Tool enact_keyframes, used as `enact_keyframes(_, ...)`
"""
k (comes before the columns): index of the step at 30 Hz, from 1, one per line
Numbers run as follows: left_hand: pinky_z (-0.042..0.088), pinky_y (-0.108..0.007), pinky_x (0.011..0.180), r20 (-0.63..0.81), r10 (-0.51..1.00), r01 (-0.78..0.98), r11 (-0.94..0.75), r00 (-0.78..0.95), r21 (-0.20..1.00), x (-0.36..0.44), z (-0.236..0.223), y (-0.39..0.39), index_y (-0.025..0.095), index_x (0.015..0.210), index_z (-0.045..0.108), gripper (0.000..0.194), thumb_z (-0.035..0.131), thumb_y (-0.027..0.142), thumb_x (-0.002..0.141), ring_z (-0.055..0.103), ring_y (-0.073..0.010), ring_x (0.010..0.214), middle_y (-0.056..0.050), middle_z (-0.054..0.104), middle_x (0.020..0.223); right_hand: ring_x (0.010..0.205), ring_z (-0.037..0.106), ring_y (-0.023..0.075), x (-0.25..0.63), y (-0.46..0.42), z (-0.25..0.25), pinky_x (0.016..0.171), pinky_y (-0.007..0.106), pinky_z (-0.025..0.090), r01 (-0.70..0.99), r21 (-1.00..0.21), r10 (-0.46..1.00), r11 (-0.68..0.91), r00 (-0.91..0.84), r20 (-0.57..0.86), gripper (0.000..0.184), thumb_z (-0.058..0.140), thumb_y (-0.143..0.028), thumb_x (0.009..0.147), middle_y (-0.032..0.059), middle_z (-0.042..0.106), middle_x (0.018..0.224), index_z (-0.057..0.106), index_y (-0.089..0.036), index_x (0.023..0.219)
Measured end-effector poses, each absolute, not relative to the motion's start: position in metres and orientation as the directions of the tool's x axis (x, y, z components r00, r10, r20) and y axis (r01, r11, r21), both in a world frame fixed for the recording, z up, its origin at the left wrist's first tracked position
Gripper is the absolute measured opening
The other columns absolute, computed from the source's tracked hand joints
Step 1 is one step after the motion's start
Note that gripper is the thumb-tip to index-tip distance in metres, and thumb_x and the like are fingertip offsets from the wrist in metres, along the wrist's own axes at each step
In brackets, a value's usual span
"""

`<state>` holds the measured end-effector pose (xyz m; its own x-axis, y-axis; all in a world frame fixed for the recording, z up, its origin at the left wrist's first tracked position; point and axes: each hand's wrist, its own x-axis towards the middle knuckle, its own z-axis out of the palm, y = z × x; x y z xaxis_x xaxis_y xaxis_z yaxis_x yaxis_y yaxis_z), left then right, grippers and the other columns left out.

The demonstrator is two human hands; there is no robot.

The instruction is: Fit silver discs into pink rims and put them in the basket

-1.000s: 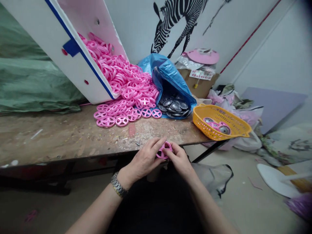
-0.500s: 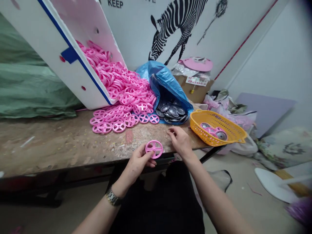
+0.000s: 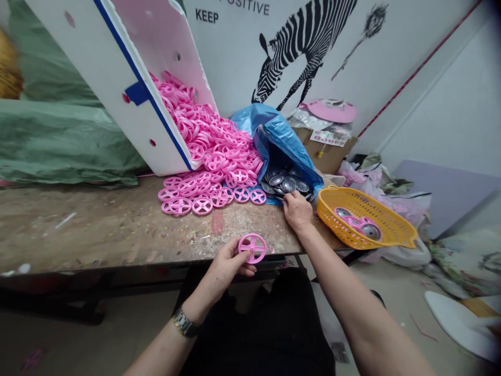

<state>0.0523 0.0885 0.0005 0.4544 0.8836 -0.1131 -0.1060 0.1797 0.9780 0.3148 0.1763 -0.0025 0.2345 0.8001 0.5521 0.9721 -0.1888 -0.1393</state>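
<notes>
My left hand [image 3: 229, 266] pinches a pink spoked plastic wheel [image 3: 252, 247] at the near edge of the worn wooden table [image 3: 97, 230]. My right hand [image 3: 297, 210] reaches across the table to the pile of silver metal discs [image 3: 285, 184] spilling from a blue plastic bag [image 3: 279, 137]; its fingertips touch the discs, and I cannot see whether they hold one. A heap of pink wheels [image 3: 211, 156] pours out of a tilted white box [image 3: 129, 89] onto the table.
An orange basket [image 3: 391, 222] with a few assembled wheels sits at the table's right end. Behind it stand a cardboard box [image 3: 326, 146] and crumpled bags. Green tarpaulin [image 3: 58, 141] lies at the back left. A zebra picture covers the wall.
Both hands held the pink wheel together a second ago. My right hand let go and moved forward to the metal discs; my left hand keeps the wheel.
</notes>
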Motion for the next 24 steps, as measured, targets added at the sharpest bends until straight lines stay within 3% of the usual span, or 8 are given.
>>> enact_keyframes(6,0.059,-0.023,0.059,-0.138,0.868,-0.169,0.245,0.477,0.955,0.052,0.002,0.089,0.015,0.108,0.061,0.047,0.081,0.037,0.072,0.067,-0.0115,0.061,-0.001,0.066,0.081,0.082,0.06,0.0224,0.319,0.156,-0.001,0.072,0.032,0.042,0.801,-0.598,0.701,0.01,0.421,0.576,0.024,0.051,-0.037,0.09,0.0084,0.069,0.088,0.067,-0.018,0.087)
enact_keyframes(11,0.059,-0.023,0.061,-0.131,0.872,-0.159,0.23,0.471,0.96,0.054,0.006,0.088,0.016,0.107,0.061,0.044,0.079,0.037,0.074,0.067,-0.0113,0.063,-0.002,0.066,0.082,0.062,0.055,0.0158,0.301,0.125,0.003,0.061,0.028,0.041,0.308,-0.927,0.785,0.215,0.511,0.352,0.037,0.067,-0.054,0.072,0.0005,0.062,0.069,0.061,-0.018,0.08)
enact_keyframes(15,0.059,-0.023,0.061,-0.113,0.879,-0.155,0.206,0.462,0.966,0.055,0.006,0.086,0.016,0.108,0.061,0.042,0.078,0.037,0.076,0.067,-0.0106,0.064,-0.002,0.065,0.086,0.053,0.052,0.0101,0.277,0.089,0.005,0.05,0.022,0.035,-0.033,-0.982,0.898,0.183,0.413,0.154,0.044,0.079,-0.054,0.061,-0.0034,0.058,0.065,0.059,-0.019,0.079)
enact_keyframes(20,0.058,-0.024,0.062,-0.08,0.883,-0.116,0.15,0.463,0.982,0.058,0.005,0.082,0.017,0.113,0.061,0.042,0.074,0.039,0.079,0.066,-0.0113,0.065,-0.004,0.067,0.09,0.053,0.05,0.009,0.257,0.052,0.005,0.049,0.021,0.037,-0.245,-0.961,0.944,0.129,0.328,0.043,0.045,0.085,-0.05,0.057,-0.0045,0.056,0.064,0.058,-0.02,0.074)
enact_keyframes(22,0.058,-0.025,0.062,-0.016,0.893,-0.059,0.048,0.45,0.997,0.058,0.006,0.081,0.018,0.111,0.063,0.037,0.069,0.039,0.082,0.066,-0.0132,0.067,-0.005,0.068,0.092,0.056,0.051,0.0098,0.254,0.042,0.003,0.051,0.021,0.04,-0.314,-0.941,0.95,0.121,0.312,0.018,0.043,0.085,-0.049,0.058,-0.0034,0.058,0.067,0.058,-0.02,0.074)
enact_keyframes(24,0.057,-0.027,0.065,0.138,0.896,0.055,-0.177,0.421,0.983,0.056,0.008,0.079,0.019,0.106,0.066,0.026,0.062,0.037,0.087,0.067,-0.0165,0.074,-0.005,0.068,0.093,0.062,0.055,0.0117,0.252,0.034,-0.002,0.054,0.022,0.043,-0.373,-0.921,0.955,0.11,0.295,-0.005,0.041,0.085,-0.049,0.06,-0.0014,0.062,0.073,0.059,-0.02,0.077)
